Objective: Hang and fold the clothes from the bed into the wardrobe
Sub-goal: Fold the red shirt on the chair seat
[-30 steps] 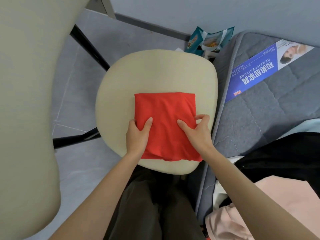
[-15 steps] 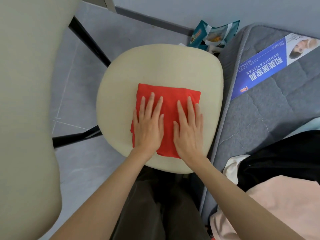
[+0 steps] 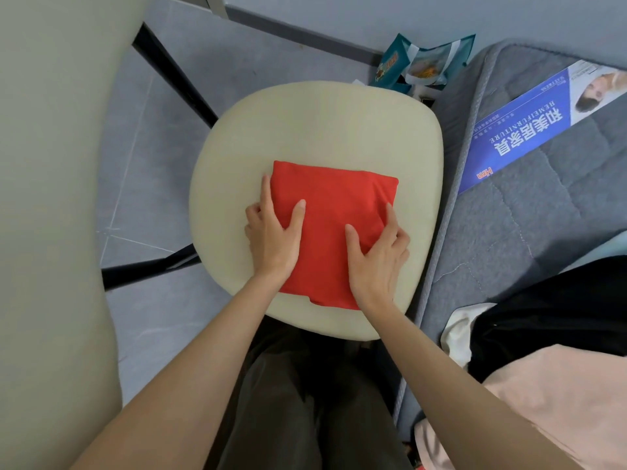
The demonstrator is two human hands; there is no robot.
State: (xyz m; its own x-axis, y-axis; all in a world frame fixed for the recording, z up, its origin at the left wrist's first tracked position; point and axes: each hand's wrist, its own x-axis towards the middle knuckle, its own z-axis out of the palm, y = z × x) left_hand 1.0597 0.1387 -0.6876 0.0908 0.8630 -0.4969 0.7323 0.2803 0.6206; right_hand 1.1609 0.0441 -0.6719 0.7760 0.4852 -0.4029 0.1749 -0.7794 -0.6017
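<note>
Presently the folded red garment [image 3: 332, 215] is laid on the cream chair seat [image 3: 315, 123]. Its left edge is gripped by the left hand [image 3: 271, 242] and its right edge by the right hand [image 3: 376, 256], thumbs on top.

Your left hand [image 3: 271, 245] and right hand [image 3: 376, 262] are bare, the forearms [image 3: 210, 361] too. You wear loose, dark charcoal-brown trousers [image 3: 305, 401], softly folded down each leg.

cream chair seat [image 3: 315, 123], teal packets [image 3: 425, 64], perhaps snacks, blue leaflet [image 3: 522, 137]
</note>
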